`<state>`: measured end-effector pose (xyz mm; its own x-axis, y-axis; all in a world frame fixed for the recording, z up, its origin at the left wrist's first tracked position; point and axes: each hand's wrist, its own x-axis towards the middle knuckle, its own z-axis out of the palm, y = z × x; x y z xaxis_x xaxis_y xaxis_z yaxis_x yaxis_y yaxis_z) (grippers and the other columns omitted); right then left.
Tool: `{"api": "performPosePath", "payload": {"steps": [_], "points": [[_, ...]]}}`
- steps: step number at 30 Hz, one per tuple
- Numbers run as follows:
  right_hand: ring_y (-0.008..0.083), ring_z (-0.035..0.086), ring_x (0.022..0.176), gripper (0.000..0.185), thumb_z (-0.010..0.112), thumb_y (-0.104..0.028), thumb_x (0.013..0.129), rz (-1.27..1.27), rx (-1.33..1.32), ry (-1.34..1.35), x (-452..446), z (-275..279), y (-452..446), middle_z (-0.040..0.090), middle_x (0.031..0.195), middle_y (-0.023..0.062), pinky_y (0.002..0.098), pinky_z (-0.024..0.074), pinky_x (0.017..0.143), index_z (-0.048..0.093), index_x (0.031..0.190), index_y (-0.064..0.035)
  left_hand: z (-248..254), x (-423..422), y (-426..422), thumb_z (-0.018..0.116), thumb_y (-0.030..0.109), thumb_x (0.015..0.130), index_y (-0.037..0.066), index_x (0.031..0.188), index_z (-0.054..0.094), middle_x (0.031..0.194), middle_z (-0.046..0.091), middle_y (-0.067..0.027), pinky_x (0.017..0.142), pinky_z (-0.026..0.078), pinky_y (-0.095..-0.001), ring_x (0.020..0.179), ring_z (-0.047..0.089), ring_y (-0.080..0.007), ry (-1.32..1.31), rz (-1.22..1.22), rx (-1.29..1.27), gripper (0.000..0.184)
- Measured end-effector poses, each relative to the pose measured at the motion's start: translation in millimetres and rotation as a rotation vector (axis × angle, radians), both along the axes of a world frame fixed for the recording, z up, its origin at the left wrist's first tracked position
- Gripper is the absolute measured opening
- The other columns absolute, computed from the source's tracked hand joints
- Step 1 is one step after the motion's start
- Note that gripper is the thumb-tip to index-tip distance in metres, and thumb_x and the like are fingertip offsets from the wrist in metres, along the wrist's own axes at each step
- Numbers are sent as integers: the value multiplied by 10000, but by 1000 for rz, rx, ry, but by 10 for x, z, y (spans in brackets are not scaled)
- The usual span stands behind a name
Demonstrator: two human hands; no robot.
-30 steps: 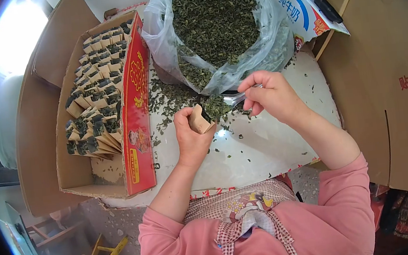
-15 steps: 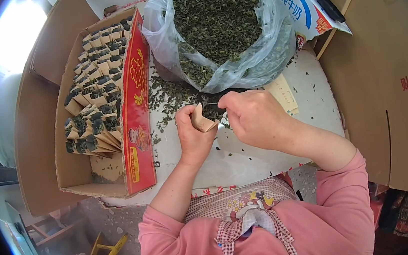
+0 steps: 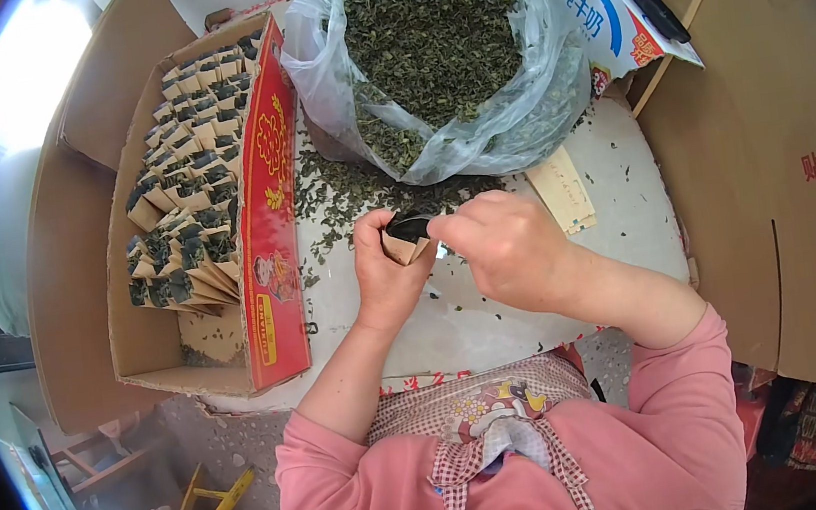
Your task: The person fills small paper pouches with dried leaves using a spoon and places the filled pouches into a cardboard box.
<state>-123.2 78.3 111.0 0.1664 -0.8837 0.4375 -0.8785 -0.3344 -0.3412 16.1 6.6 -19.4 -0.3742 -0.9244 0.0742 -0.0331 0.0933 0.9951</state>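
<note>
My left hand (image 3: 386, 276) is closed around a small brown paper bag (image 3: 405, 251), its mouth facing up. In my right hand (image 3: 508, 249), pinched between thumb and fingers, is a spoon (image 3: 411, 226). Its dark, shiny bowl sits at the bag's mouth; whether any leaf lies in it I cannot tell. Just beyond both hands stands a clear plastic bag (image 3: 550, 88) full of dried, crumbled green leaves (image 3: 433, 35). Loose leaf bits (image 3: 345, 187) are scattered on the white tabletop (image 3: 457, 330) around my hands.
On the left, a red-sided cardboard box (image 3: 271, 240) holds rows of filled paper bags (image 3: 200, 148). Flat paper bags (image 3: 562, 192) lie right of my hands. A milk carton box (image 3: 602, 16) stands at back right, beside large cardboard (image 3: 774, 112). Another person (image 3: 9, 240) is at far left.
My right hand has shifted slightly, bringing the spoon's bowl left to the paper bag's mouth. My left hand stays in nearly the same place, still holding the bag.
</note>
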Motion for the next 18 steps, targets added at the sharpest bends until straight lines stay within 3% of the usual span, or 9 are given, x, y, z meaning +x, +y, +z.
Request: {"api": "performPosePath", "payload": {"steps": [8,10,11,14,16,18], "points": [[290,634,661,271,586,102,724,11,-134,-56,-187,156,-6,655,767,132,358,510,623,647,961,-16,7,0,3,803,20,687,61,1065,444,1021,465,-56,788,449,-282,893,493,-153,103,-19,-2,523],[198,657,676,223,575,92,794,-94,-128,-171,-251,168,-14,676,792,105,298,507,624,654,978,-7,5,12,2,798,10,692,59,1064,445,1021,464,-53,790,448,-277,894,493,-147,140,-27,-3,515],[198,657,676,223,575,92,794,-93,-128,-172,-286,163,-24,676,792,105,298,507,624,654,978,-7,-18,20,-2,794,-2,694,57,1064,446,1028,463,-52,798,448,-273,899,495,-144,131,-41,-60,511],[82,637,716,146,557,18,878,-360,39,-529,-450,94,-107,672,777,40,248,494,617,654,986,10,-79,17,-6,788,-23,696,51,1070,453,1052,467,-55,817,455,-269,917,513,-144,119,-61,-128,507],[117,652,701,145,559,0,878,-426,5,-461,-586,44,-228,675,757,64,262,501,619,658,984,1,-90,9,-7,749,-47,745,51,1108,435,988,531,-25,765,478,-231,869,544,-88,65,-92,-168,490],[151,667,685,145,560,-18,879,-494,-31,-392,-712,-1,-339,679,737,88,276,507,622,661,982,-9,-65,5,-4,751,-46,745,52,1105,439,980,533,-22,764,476,-230,866,543,-86,57,-88,-170,486]]}}
